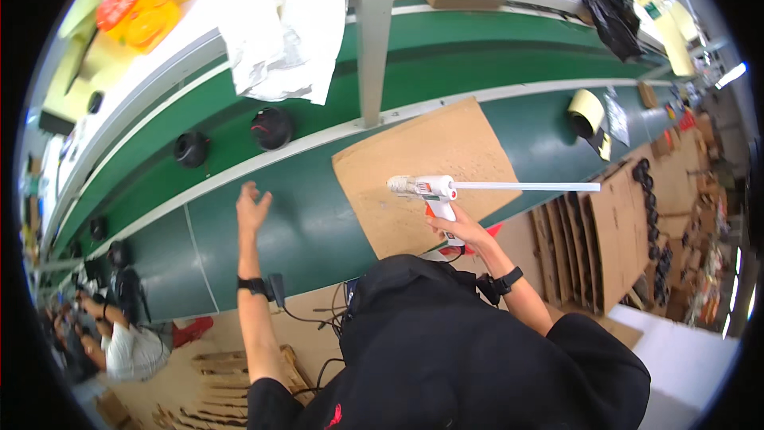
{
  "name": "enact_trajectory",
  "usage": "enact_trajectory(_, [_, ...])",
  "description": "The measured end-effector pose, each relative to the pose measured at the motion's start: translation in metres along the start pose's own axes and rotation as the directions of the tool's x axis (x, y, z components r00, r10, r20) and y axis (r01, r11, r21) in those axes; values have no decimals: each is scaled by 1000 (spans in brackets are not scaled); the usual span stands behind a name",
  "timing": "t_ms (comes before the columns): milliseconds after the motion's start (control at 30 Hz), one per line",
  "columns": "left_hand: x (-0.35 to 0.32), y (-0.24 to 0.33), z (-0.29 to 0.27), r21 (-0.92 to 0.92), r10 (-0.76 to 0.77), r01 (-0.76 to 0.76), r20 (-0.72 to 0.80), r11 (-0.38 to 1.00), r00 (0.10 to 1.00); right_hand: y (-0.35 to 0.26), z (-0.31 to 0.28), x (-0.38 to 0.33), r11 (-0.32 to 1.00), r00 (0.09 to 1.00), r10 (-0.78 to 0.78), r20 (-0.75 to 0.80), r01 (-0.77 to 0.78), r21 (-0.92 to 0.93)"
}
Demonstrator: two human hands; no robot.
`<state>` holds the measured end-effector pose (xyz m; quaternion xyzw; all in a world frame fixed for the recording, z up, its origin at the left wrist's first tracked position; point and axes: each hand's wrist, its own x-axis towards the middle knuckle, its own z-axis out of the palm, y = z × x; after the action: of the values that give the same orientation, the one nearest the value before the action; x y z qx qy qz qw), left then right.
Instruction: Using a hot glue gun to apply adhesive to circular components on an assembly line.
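My right hand (460, 228) grips a white glue gun (430, 189) over the cardboard sheet (426, 171); my left hand (251, 209) hangs spread, touching nothing.

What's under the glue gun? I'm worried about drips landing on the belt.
A brown cardboard sheet lies below the glue gun, on the green belt. The belt beneath the sheet is covered.

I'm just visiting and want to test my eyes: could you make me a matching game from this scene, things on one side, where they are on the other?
Things:
1. glue gun
2. cardboard sheet
3. round black part
4. tape roll

Places:
A. far right on the green belt
B. in the right hand
C. beyond the open left hand
D. flat under the gun

Pairs: 1-B, 2-D, 3-C, 4-A
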<state>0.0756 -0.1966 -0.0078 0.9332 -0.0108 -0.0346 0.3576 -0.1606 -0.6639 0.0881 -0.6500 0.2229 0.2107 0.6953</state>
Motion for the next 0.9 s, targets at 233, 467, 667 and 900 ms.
enact_trajectory(233, [180, 23, 58, 128, 112, -116, 41, 985, 993, -31, 31, -14, 982, 959, 46, -279, -94, -161])
enact_trajectory(467, [182, 24, 78, -118, 184, -161, 229, 980, 956, -25, 42, -20, 990, 948, -44, -314, 0, -138])
enact_trajectory(667, [13, 131, 63, -225, 395, -330, 378, 917, 837, -12, 26, -30, 998, 960, -7, -282, -10, -57])
enact_trajectory(900, [-152, 133, 98, -170, -38, 71, 192, 983, 981, -14, 16, -27, 985, 990, 74, -117, -91, -144])
